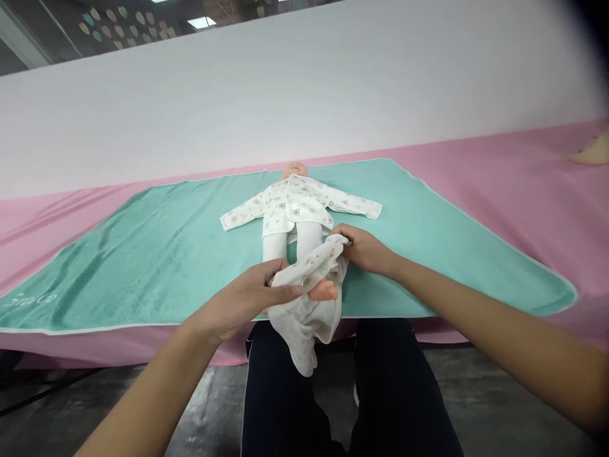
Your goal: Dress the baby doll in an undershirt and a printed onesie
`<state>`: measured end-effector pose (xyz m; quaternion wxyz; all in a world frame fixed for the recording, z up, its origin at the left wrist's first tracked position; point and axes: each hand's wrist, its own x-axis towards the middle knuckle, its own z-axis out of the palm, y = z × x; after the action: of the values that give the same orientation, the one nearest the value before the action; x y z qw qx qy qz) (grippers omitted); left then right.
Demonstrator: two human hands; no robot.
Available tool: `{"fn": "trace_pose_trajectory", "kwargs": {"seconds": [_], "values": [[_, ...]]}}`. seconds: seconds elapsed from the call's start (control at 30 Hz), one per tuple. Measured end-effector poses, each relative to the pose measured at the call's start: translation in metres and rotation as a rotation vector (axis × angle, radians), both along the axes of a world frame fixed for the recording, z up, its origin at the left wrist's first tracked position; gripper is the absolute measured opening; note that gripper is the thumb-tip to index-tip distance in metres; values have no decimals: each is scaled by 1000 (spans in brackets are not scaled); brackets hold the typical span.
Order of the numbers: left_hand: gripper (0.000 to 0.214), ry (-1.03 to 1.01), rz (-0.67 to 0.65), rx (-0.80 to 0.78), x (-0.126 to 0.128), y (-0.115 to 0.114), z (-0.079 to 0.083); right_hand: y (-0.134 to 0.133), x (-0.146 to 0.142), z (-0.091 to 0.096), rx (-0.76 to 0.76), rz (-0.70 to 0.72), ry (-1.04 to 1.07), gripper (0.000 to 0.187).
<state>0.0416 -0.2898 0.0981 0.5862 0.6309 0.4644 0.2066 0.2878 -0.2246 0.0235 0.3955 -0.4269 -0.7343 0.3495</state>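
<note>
A baby doll (295,169) lies on its back on a teal towel (190,266), its feet toward me. It wears a white printed jacket (297,198) with the sleeves spread out, and its legs (309,238) are white. My left hand (247,295) and my right hand (368,249) grip the waistband of white printed baby pants (304,317) on opposite sides. One peach-coloured foot of the doll (322,290) shows within the waistband opening. Most of the other foot is hidden behind my left hand and the fabric. The lower part of the pants hangs over the table's front edge.
Under the towel is a pink cloth (523,178) that covers the table. A white wall (285,95) rises behind it. At the far right edge lies a pale object (592,151), only partly visible. My legs (404,381) are close below the front edge.
</note>
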Motion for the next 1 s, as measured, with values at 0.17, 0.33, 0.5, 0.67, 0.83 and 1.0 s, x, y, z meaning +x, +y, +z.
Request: {"fn": "trace_pose_trajectory", "kwargs": {"seconds": [0.17,0.33,0.5,0.67,0.83,1.0], "values": [[14,-246,113,-49,-20,7,23,15,3,-4,77,-6,-91,7],[10,-649,430,173,-39,49,38,24,7,-14,38,87,-67,18],[31,-690,232,186,-1,79,22,29,6,-19,-57,274,110,28],[33,-416,-142,116,42,90,13,34,18,-20,-198,203,449,27],[45,-267,-279,100,51,95,22,35,9,19,-314,259,584,30],[45,-151,-289,74,23,106,30,46,-5,44,-284,290,622,26]]}}
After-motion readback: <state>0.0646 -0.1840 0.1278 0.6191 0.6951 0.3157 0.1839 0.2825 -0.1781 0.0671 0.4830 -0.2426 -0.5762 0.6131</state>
